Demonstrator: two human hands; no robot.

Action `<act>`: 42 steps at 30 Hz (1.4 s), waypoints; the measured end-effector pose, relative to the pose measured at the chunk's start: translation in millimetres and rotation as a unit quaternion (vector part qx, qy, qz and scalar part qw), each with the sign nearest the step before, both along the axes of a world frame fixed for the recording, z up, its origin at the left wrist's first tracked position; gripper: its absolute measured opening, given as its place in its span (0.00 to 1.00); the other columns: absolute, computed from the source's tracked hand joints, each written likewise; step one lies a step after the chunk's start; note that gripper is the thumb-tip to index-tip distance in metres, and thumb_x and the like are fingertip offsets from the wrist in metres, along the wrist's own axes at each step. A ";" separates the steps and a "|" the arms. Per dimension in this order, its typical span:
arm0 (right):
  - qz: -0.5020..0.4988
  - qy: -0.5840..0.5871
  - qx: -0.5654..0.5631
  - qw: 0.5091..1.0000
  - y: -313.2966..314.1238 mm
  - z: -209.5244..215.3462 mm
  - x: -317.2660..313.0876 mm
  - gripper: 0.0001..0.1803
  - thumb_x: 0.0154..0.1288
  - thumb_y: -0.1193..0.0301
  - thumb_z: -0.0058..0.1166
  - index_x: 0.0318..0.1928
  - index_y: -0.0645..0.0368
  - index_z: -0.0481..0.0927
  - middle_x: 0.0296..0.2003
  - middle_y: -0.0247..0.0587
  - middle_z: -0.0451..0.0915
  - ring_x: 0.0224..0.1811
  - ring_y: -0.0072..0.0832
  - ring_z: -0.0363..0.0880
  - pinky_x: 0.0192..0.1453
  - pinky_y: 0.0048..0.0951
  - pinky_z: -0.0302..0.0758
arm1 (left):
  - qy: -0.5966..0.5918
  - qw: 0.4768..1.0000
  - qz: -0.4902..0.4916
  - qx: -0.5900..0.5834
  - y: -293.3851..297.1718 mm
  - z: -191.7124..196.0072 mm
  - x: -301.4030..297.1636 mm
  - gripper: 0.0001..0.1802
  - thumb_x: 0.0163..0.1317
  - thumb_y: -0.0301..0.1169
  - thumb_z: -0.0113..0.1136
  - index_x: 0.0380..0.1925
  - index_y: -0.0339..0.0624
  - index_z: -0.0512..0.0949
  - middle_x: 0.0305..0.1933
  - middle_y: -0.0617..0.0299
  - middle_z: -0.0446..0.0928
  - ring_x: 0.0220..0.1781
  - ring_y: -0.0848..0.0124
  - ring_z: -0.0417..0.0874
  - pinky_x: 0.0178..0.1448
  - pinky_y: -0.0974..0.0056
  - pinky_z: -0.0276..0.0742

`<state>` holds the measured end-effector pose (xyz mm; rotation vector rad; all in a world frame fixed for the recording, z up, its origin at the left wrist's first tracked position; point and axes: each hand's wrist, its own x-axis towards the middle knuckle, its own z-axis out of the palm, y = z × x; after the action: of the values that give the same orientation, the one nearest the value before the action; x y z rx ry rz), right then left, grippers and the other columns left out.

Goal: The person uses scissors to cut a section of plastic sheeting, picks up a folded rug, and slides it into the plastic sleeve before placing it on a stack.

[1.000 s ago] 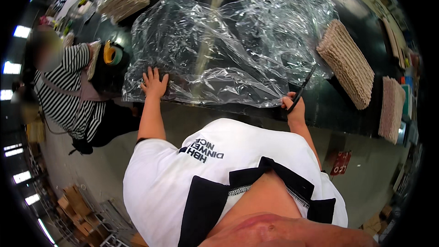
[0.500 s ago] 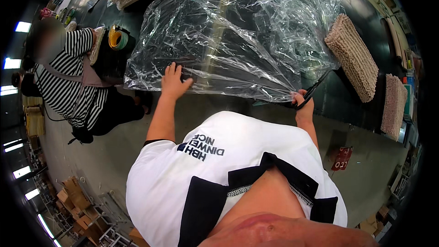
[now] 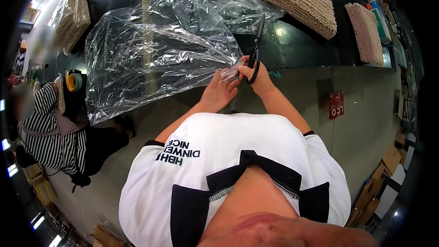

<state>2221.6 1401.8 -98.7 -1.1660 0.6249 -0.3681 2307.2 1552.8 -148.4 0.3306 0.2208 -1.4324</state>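
Note:
Black-handled scissors [image 3: 257, 50] are in my right hand [image 3: 260, 80], their blades pointing away from me. That same hand also pinches the gathered corner of a large clear plastic bag or sheet [image 3: 132, 50], pulling creases out from the corner. My left hand [image 3: 218, 92] is right beside it, palm turned up and fingers apart, at the near edge of the plastic. Whether its fingertips touch the film is hard to tell. The crumpled plastic spreads over a dark table [image 3: 297, 55], part of it hanging past the front edge.
Beige tufted folded mats [image 3: 299, 2] and a pinkish one [image 3: 364, 34] lie at the right. Plastic-wrapped goods [image 3: 73, 20] sit at the far left, with tape rolls [image 3: 73, 81] nearer. A person in a striped top [image 3: 50, 132] stands left. A red sign [image 3: 336, 104] is at right.
My left hand has moved right, off the middle of the plastic, to beside my right hand. The scissors now point more straight away from me. The whole view has shifted right.

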 end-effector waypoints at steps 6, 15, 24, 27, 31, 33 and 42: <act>-0.102 0.146 -0.019 0.984 -0.7 -15.2 -17.1 0.17 0.58 0.68 0.66 0.41 0.63 0.73 0.25 0.36 0.77 0.21 0.18 0.72 0.22 0.20 0.68 | -0.125 0.981 0.076 0.128 -15.0 -21.0 -32.0 0.10 0.65 0.35 0.59 0.46 0.51 0.75 0.46 0.70 0.78 0.48 0.74 0.77 0.49 0.67 0.70; -0.020 0.106 -0.198 0.974 11.8 -64.1 -47.8 0.23 0.56 0.66 0.68 0.45 0.65 0.73 0.27 0.34 0.75 0.24 0.18 0.73 0.27 0.21 0.70 | -0.040 0.988 0.071 0.135 -14.6 -34.2 -46.5 0.08 0.63 0.28 0.61 0.40 0.53 0.76 0.43 0.69 0.79 0.46 0.73 0.78 0.48 0.65 0.71; -0.048 0.324 -0.389 0.861 30.2 -7.8 -127.9 0.32 0.50 0.51 0.69 0.46 0.61 0.74 0.27 0.38 0.80 0.29 0.34 0.81 0.36 0.32 0.75 | -0.062 0.979 0.064 0.184 -9.5 -20.4 -49.3 0.08 0.60 0.27 0.65 0.36 0.54 0.77 0.34 0.68 0.79 0.40 0.72 0.80 0.42 0.65 0.74; -0.052 0.329 -0.426 0.841 38.1 -3.0 -147.3 0.34 0.50 0.53 0.70 0.52 0.60 0.72 0.26 0.35 0.79 0.27 0.31 0.80 0.33 0.31 0.75 | -0.072 0.978 0.031 0.191 -6.0 -19.4 -47.6 0.09 0.59 0.26 0.65 0.37 0.54 0.76 0.35 0.68 0.79 0.39 0.72 0.80 0.43 0.65 0.74; -0.056 0.207 -0.219 0.952 49.4 -27.3 -160.8 0.35 0.54 0.64 0.69 0.60 0.59 0.68 0.23 0.28 0.74 0.23 0.22 0.76 0.30 0.26 0.73 | -0.076 0.984 0.008 0.162 -8.7 -20.8 -41.7 0.10 0.60 0.25 0.64 0.38 0.53 0.75 0.35 0.69 0.78 0.39 0.73 0.80 0.43 0.65 0.74; -0.045 0.170 -0.017 0.984 57.2 -16.3 -159.2 0.34 0.57 0.70 0.67 0.62 0.59 0.67 0.27 0.28 0.74 0.27 0.19 0.75 0.31 0.23 0.72 | -0.074 0.986 0.001 0.150 -8.9 -17.4 -40.6 0.10 0.60 0.25 0.63 0.38 0.53 0.75 0.35 0.69 0.78 0.39 0.73 0.80 0.43 0.65 0.74; -0.032 0.091 0.016 0.995 85.9 -42.7 -149.5 0.34 0.60 0.69 0.65 0.63 0.60 0.61 0.44 0.36 0.73 0.45 0.23 0.73 0.52 0.24 0.71 | -0.068 0.985 -0.015 0.158 -11.5 -18.4 -43.5 0.12 0.60 0.24 0.64 0.39 0.52 0.73 0.36 0.66 0.77 0.41 0.70 0.80 0.43 0.65 0.74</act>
<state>2072.1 1487.7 -141.4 -1.1593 0.8256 -0.3074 2263.7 1541.2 -166.8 0.6914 0.3327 -1.3985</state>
